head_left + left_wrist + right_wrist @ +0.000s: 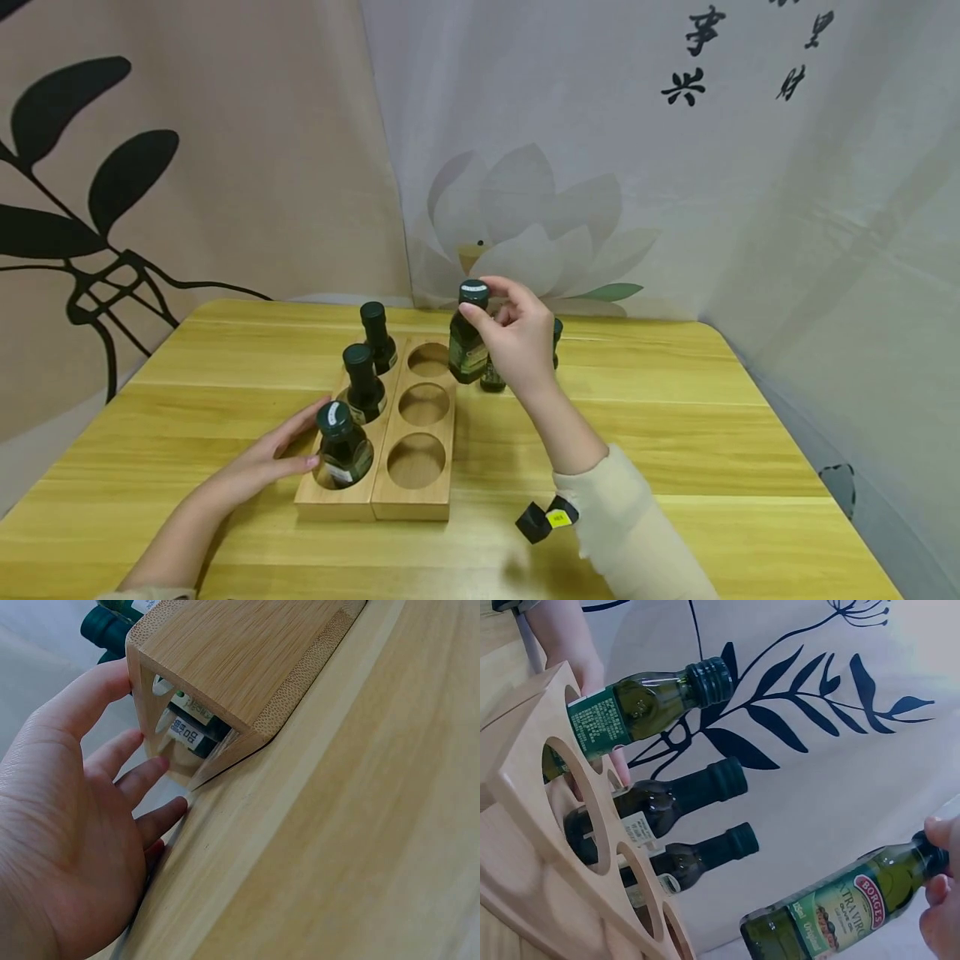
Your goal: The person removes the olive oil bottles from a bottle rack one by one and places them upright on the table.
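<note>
The right hand [517, 337] pinches the black screw cap of a small dark green glass oil bottle with a green label [467, 343], thumb and fingertips closed round the cap, and holds the bottle in the air, clear of the table. In the right wrist view the same bottle [840, 907] hangs tilted, its label reading BORGES, with the fingertips [939, 889] at its cap. Just below and to the left of this hand lies a light bamboo rack with six round holes in two rows [420, 483]; the three holes of the row nearer the right hand stand open. Behind the right hand, partly hidden by it, stand what seem to be two more small dark bottles [492, 377] on the table, though only slivers of them show. The left hand [262, 462] lies with its fingers straight and relaxed against the outer side of the rack, gripping nothing; the left wrist view shows its fingertips [161, 769] touching the rack's corner [225, 660] where it meets the yellow wooden table [675, 433]. Right beside the left hand's fingers the nearest dark bottle with a black cap [343, 446] sits in the rack, leaning a little; a second capped bottle [363, 385] and a third [377, 337] stand in the holes beyond it, farther from the hand. A cream sleeve [637, 533] covers the right forearm.
</note>
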The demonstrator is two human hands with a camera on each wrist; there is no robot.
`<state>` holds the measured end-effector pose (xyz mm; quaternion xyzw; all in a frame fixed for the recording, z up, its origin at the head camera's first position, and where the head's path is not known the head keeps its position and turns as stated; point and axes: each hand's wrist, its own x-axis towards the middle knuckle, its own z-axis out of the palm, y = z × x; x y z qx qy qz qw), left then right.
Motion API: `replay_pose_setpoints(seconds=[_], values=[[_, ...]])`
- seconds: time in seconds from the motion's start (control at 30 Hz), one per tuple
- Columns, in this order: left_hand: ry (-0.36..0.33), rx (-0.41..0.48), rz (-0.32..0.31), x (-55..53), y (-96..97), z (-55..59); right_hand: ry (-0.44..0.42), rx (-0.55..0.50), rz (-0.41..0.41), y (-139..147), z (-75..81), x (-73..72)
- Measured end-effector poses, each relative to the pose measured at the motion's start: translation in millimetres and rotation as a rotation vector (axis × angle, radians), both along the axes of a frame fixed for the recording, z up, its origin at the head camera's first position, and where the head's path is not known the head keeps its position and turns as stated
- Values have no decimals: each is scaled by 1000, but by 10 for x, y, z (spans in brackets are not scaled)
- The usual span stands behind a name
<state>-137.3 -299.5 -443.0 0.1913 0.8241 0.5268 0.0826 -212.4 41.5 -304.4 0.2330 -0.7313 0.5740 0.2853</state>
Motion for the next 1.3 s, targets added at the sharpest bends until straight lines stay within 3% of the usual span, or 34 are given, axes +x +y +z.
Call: replay_pose_setpoints(seconds=[0.23, 0.6, 1.03, 1.3], values=[[0, 0, 3, -23, -14, -4, 39, -8, -28, 224, -9, 80], [4, -2, -4, -20, 1, 3, -4, -1, -176, 607, -25, 179], [-16, -2, 3, -26, -7, -38, -66, -49, -361, 975, -91, 117], [-18, -7, 10, -22, -18, -50, -64, -53, -438, 1119, -228, 28]])
